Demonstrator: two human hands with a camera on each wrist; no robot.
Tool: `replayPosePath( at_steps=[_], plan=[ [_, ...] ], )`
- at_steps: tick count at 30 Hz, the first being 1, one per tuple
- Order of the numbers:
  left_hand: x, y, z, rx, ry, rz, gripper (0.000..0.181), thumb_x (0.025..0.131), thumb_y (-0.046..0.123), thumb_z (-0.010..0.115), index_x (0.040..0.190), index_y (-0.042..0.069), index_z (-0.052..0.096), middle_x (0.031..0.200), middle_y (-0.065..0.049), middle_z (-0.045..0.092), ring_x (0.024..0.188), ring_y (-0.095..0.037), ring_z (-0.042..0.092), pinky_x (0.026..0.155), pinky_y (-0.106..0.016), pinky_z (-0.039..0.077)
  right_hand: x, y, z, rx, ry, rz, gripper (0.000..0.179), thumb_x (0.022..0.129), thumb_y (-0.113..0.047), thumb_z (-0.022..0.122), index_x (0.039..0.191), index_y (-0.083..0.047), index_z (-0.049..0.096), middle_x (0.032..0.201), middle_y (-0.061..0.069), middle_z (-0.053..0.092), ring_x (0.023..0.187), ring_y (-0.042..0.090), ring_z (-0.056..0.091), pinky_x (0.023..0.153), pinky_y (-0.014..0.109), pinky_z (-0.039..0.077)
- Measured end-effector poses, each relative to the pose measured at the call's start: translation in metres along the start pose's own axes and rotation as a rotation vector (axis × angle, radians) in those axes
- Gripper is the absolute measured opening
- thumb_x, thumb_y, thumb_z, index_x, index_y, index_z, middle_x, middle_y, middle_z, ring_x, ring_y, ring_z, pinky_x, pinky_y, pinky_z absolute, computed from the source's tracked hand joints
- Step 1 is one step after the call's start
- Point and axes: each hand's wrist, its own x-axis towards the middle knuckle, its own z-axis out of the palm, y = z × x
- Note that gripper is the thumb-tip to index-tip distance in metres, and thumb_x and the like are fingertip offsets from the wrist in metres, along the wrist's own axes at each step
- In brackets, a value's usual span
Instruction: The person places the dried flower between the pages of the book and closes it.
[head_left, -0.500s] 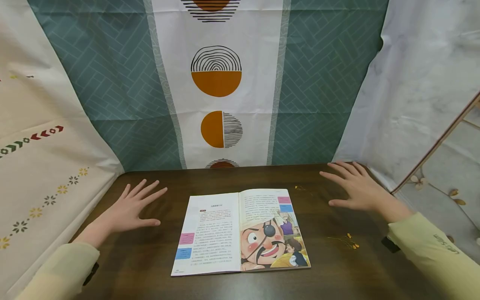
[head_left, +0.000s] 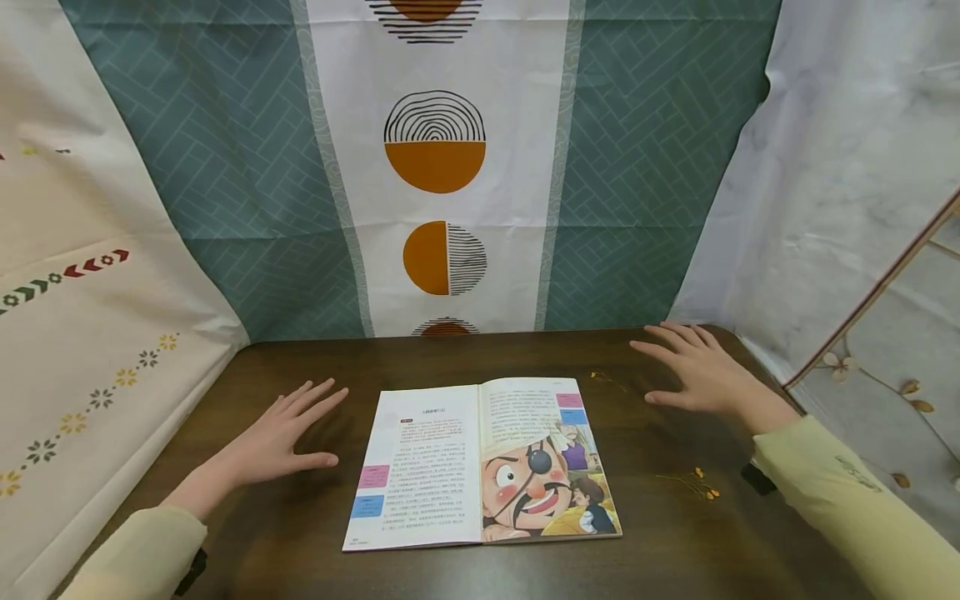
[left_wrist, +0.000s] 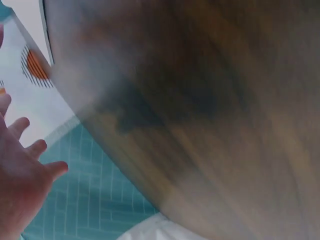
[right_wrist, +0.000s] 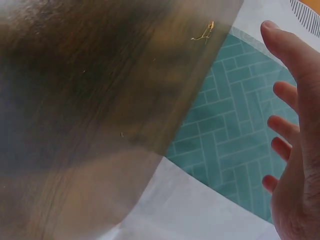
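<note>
An open book (head_left: 431, 467) lies flat in the middle of the dark wooden table, text on its left page and a cartoon of a man with an eye patch on its right. My left hand (head_left: 281, 437) hovers over the table to the left of the book, fingers spread and holding nothing. On the other side, my right hand (head_left: 697, 371) is held above the table beyond the book's upper right corner, its fingers apart and nothing in them. Both wrist views show the left hand (left_wrist: 22, 165) and the right hand (right_wrist: 295, 135) with extended fingers.
The brown table (head_left: 555, 571) has small yellow flower decorations (head_left: 701, 483) to the right of the book. A green and white patterned cloth (head_left: 637, 167) hangs behind its far edge. Pale cloths hang at the left (head_left: 90, 333) and the right (head_left: 847, 208).
Both hands have moved a little inward toward the book, the left one to the right and slightly nearer the body, the right one to the left. The book has stayed put.
</note>
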Motion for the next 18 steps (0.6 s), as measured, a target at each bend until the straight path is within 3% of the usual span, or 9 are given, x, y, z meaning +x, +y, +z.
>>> replayPosePath(
  at_steps=[7, 14, 18],
  plan=[
    [-0.005, 0.014, 0.015, -0.086, 0.01, 0.034, 0.092, 0.081, 0.05, 0.077, 0.155, 0.019, 0.033, 0.16, -0.019, 0.027, 0.141, -0.05, 0.031, 0.102, -0.071, 0.035, 0.006, -0.002, 0.003, -0.005, -0.024, 0.013, 0.081, 0.081, -0.053, 0.074, 0.148, -0.019, 0.044, 0.153, 0.018, 0.039, 0.142, 0.042, 0.03, 0.111, 0.066, 0.023],
    [-0.01, 0.029, 0.025, -0.211, -0.011, -0.015, 0.088, 0.083, 0.046, 0.076, 0.154, 0.014, 0.034, 0.157, -0.023, 0.029, 0.139, -0.05, 0.034, 0.1, -0.072, 0.035, 0.01, -0.002, 0.006, 0.005, -0.024, 0.017, 0.08, 0.082, -0.051, 0.074, 0.148, -0.018, 0.044, 0.153, 0.019, 0.04, 0.142, 0.042, 0.031, 0.111, 0.066, 0.024],
    [-0.012, 0.035, 0.029, -0.237, -0.019, -0.051, 0.087, 0.084, 0.045, 0.076, 0.152, 0.01, 0.035, 0.154, -0.024, 0.032, 0.135, -0.05, 0.038, 0.099, -0.068, 0.038, 0.014, 0.001, 0.007, 0.012, -0.005, 0.039, 0.079, 0.082, -0.05, 0.075, 0.148, -0.017, 0.045, 0.151, 0.019, 0.041, 0.139, 0.043, 0.035, 0.109, 0.067, 0.027]
  ],
)
